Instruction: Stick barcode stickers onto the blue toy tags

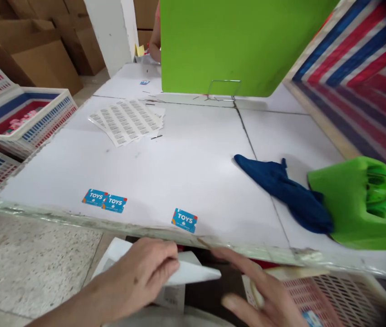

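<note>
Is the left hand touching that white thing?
Touching: the head view shows the left hand closed on the white thing, its tip poking out beyond.

Counted: three blue TOYS cards, lower left to centre; two bare hands, bottom; one green panel, top; one dark-blue cloth, right. Overlapping label sheets, upper left: count indeterminable.

The held sheet is white, board green, fabric striped red, white and blue.

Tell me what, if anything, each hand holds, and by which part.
The left hand pinches a white, paper-like item near the middle of its upper edge; the right hand is open, holding nothing visible.
</note>
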{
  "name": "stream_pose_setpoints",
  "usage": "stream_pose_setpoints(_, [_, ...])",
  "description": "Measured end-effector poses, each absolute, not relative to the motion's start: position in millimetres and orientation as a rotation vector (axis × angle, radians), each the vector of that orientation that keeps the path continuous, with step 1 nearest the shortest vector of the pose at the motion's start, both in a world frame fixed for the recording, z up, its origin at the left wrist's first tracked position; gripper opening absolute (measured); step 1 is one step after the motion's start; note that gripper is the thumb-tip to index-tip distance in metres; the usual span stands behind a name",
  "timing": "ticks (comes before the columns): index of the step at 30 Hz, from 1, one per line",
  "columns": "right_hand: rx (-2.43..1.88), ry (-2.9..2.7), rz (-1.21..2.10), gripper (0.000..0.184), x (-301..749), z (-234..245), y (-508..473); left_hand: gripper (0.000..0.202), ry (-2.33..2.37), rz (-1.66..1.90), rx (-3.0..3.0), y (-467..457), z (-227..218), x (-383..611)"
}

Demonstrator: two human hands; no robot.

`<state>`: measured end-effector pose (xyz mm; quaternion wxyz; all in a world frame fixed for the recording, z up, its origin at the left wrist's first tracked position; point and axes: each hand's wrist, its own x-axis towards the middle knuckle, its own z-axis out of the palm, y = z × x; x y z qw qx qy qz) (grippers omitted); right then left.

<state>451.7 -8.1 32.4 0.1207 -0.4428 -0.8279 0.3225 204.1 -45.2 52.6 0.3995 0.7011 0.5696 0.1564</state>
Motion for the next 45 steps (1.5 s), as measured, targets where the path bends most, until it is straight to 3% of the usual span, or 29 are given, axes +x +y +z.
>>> stream_pose_setpoints(3, [-1.244,-2.145,1.343,0.017,407.3,37.5,6.6,0.028,1.468,0.322,1.613,-40.9,60.3,187.4])
stream_pose_setpoints(6, [-1.356,-1.899,1.458,0.025,395.9,37.1,13.0,0.02,1.58,0.372,1.522,-44.4,65.1,164.0])
stream_pose_setpoints(13, [-1.544,-1.549,1.526,0.034,416.7,24.6,34.0,0.05,1.477,0.805,0.857,-61.4,47.1,137.9])
stream_pose_setpoints(18, [-1.589,-1.569,1.291,0.048,409.1,25.8,39.0,0.06,1.452,1.188,0.553,-57.2,31.3,161.2])
stream_pose_setpoints(22, [-1.619,-1.497,1.242,0.061,413.0,19.8,23.2,0.049,1.411,1.331,0.425,-59.6,29.9,164.7])
stream_pose_setpoints(27, [-1.485,-1.571,1.062,0.037,416.3,16.2,11.1,0.023,1.437,1.29,0.332,-62.0,28.8,158.0])
stream_pose_setpoints(35, [-1.495,-1.533,1.029,0.024,404.5,34.0,6.3,0.028,1.679,1.289,0.421,-82.8,32.5,148.0])
stream_pose_setpoints(39, [-1.44,-1.537,1.204,0.033,400.6,33.4,0.1,0.038,1.827,1.185,0.381,-99.1,40.0,144.2])
stream_pose_setpoints(45, [-1.389,-1.593,1.285,0.02,390.7,37.5,-9.5,0.027,2.266,1.075,0.573,-142.8,37.4,144.1])
